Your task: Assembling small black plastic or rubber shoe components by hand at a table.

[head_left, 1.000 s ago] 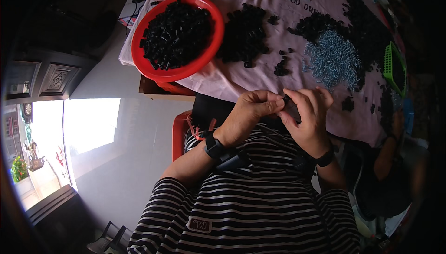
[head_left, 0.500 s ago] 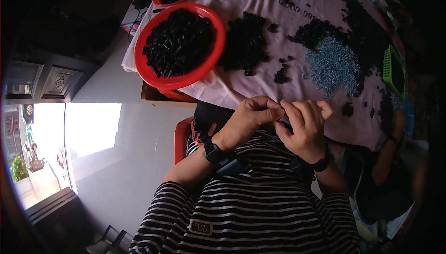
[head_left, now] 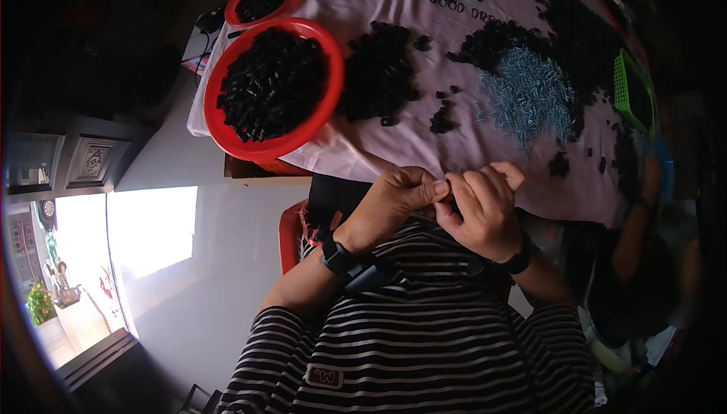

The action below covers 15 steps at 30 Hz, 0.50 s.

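Fingers of left hand (head_left: 390, 206) and right hand (head_left: 481, 213) pinch together over something hidden, near the pink cloth (head_left: 394, 153).

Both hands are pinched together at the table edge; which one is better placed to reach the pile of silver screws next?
Probably the right hand. The silver screws lie up and to its side on the pink cloth, while the left hand sits nearer the big red bowl and the black parts.

A home piecework spot: a cloth-covered table (head_left: 394, 149) heaped with small black parts (head_left: 379, 73) and red basins (head_left: 227, 122).
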Each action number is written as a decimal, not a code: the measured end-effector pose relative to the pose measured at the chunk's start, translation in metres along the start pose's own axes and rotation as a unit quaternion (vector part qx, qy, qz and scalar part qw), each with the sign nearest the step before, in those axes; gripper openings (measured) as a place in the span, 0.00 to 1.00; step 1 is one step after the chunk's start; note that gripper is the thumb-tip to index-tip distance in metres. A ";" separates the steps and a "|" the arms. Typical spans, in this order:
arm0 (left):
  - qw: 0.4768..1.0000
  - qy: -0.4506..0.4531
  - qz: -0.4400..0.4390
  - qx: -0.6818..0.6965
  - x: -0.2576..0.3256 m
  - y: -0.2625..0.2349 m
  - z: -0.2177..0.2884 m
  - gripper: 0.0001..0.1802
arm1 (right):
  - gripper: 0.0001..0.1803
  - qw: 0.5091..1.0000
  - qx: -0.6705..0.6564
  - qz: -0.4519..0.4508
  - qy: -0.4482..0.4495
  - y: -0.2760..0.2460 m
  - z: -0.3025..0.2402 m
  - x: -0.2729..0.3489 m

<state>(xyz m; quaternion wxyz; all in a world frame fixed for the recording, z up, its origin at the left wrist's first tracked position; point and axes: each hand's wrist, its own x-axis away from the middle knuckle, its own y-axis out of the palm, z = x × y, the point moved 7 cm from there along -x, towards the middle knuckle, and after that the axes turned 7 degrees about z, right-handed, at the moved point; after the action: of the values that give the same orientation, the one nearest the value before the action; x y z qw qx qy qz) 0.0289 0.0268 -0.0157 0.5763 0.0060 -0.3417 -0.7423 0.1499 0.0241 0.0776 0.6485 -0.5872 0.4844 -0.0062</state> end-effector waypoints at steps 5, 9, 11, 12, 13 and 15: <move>1.000 0.018 0.013 -0.021 -0.008 0.006 0.009 0.17 | 0.19 1.000 0.006 -0.013 0.001 -0.005 0.014 -0.002; 0.995 0.073 0.029 -0.065 -0.022 0.020 0.049 0.17 | 0.18 0.999 0.004 -0.017 -0.026 -0.018 0.035 -0.036; 0.990 0.113 0.022 -0.085 -0.028 0.027 0.065 0.16 | 0.14 0.997 0.040 0.025 -0.061 -0.027 0.040 -0.050; 0.988 0.131 0.018 -0.075 -0.031 0.033 0.073 0.16 | 0.13 0.995 0.054 0.046 -0.077 -0.031 0.043 -0.052; 0.990 0.111 0.007 -0.081 -0.032 0.038 0.078 0.15 | 0.13 0.995 0.064 0.044 -0.068 -0.035 0.048 -0.054; 0.990 0.100 -0.006 -0.098 -0.037 0.038 0.081 0.15 | 0.13 0.995 0.043 0.032 -0.081 -0.040 0.049 -0.059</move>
<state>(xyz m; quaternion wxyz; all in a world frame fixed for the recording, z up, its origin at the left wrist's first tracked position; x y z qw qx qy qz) 0.0410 0.0952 0.0512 0.6009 0.0259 -0.2074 -0.7716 0.1728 0.0825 0.1372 0.7100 -0.5416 0.4482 0.0410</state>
